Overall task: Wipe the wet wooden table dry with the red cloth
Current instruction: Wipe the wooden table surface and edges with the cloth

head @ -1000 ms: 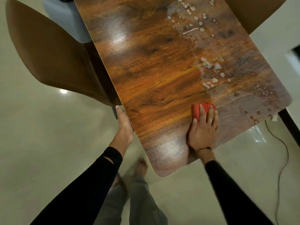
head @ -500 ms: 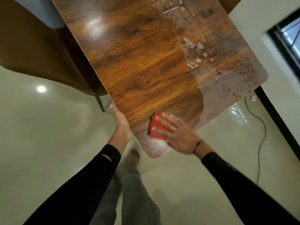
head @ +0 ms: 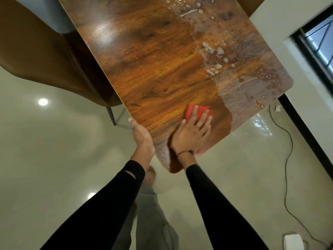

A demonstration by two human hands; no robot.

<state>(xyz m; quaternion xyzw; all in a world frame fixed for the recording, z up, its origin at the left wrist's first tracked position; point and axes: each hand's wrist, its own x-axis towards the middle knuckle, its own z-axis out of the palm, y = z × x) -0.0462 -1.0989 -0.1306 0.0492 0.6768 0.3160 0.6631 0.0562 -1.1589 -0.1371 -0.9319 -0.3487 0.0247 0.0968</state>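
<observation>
The wooden table (head: 162, 65) runs from the near corner up to the top of the view. Its left and middle parts look dry and glossy. Water drops and a wet film (head: 239, 83) cover its right side and far end. The red cloth (head: 191, 110) lies flat near the table's front edge. My right hand (head: 192, 132) presses on the cloth with straight, spread fingers and covers most of it. My left hand (head: 142, 136) grips the table's left edge near the corner, fingers hidden below the top.
A brown chair (head: 45, 56) stands tucked against the table's left side. A black cable (head: 286, 159) trails over the glossy floor at the right, ending by a white box (head: 293, 241). A white wall and a dark window frame (head: 313, 44) lie to the right.
My right hand has slid the cloth back to the right and up from the near corner, leaving a wider dry patch along the front edge. My left hand has kept its grip.
</observation>
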